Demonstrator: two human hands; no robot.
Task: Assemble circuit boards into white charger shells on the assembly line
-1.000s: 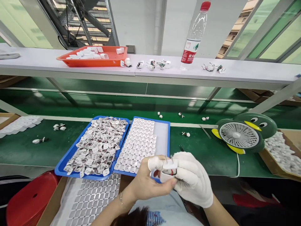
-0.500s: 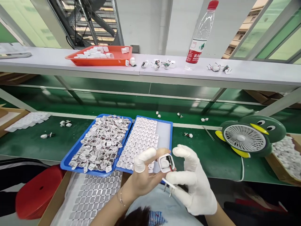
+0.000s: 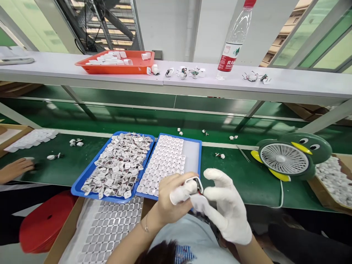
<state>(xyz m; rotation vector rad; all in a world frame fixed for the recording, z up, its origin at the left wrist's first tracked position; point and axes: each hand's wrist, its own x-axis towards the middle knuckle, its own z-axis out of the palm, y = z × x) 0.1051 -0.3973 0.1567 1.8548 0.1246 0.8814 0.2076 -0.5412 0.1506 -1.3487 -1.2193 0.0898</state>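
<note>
Before a long green bench (image 3: 236, 176), apparently pressing inside a boxy white plastic casing (image 3: 198, 183) gripped in the mostly bare left hand (image 3: 168, 200), beside the loosely spread, white-gloved right hand (image 3: 229, 211), probably needing steadying next.

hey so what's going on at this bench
The person's left hand holds a small white casing; the gloved right hand, mostly open, is close beside it. Ahead, one blue tray is heaped with small parts; a second tray holds white pieces in rows. Another person's hand is at far left.
</note>
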